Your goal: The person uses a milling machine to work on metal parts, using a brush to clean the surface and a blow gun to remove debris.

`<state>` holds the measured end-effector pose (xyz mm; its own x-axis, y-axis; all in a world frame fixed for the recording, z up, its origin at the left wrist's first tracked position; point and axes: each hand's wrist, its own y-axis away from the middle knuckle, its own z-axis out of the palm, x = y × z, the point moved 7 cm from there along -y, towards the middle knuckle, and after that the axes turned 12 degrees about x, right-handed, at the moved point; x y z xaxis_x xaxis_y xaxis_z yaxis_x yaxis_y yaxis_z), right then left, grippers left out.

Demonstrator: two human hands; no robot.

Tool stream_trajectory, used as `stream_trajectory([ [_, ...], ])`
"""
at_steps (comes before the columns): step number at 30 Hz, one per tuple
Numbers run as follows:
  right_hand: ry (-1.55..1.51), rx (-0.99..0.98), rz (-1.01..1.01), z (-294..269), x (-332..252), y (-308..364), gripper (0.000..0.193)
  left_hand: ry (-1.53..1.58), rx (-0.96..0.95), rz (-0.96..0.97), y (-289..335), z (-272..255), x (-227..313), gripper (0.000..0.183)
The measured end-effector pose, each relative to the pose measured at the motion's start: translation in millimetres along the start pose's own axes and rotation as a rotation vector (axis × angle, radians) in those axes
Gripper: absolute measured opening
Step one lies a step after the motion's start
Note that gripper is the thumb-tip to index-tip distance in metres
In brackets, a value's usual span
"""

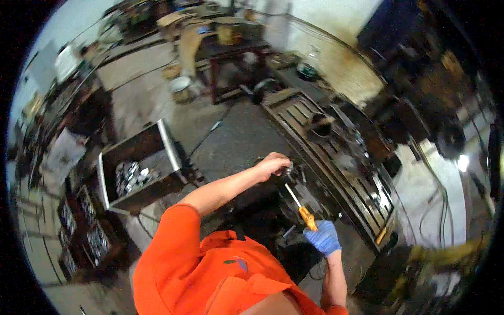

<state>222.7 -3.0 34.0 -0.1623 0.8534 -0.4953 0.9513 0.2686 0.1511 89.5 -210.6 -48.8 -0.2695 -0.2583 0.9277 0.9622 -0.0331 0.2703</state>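
My right hand (323,239), in a blue glove, is closed round the end of a tool with a yellow handle (307,218) and a slim pale shaft; whether it is a screwdriver or a file I cannot tell. The shaft points up and left toward my bare left hand (274,164). That hand's fingers are curled over a small shiny metal piece (288,167), partly hidden and blurred. Both hands are beside the near edge of a slotted metal machine table (299,126).
Left of my arm stands an open metal bin (169,144) holding shiny metal parts (131,178). Darker crates (97,241) of parts are lower left. Another yellow handle (381,236) lies at the table's near corner. A bucket (181,89) and workbench (231,50) stand farther off.
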Motion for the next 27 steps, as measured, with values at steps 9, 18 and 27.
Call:
stream_trajectory([
  [9, -0.042, -0.590, -0.366, 38.6, -19.1, 29.2, 0.023, -0.075, 0.279, -0.006, 57.3, -103.4, -2.7, 0.012],
  [18, -0.187, -0.824, 0.201, 15.8, 92.9, 84.8, 0.034, -0.025, 0.306, -0.054, 65.6, -108.6, -17.9, 0.012],
  [27, 0.399, -0.409, 0.062, 13.1, 124.8, 79.1, 0.038, -0.231, 0.068, -0.022, 64.9, -34.9, -41.8, 0.012],
])
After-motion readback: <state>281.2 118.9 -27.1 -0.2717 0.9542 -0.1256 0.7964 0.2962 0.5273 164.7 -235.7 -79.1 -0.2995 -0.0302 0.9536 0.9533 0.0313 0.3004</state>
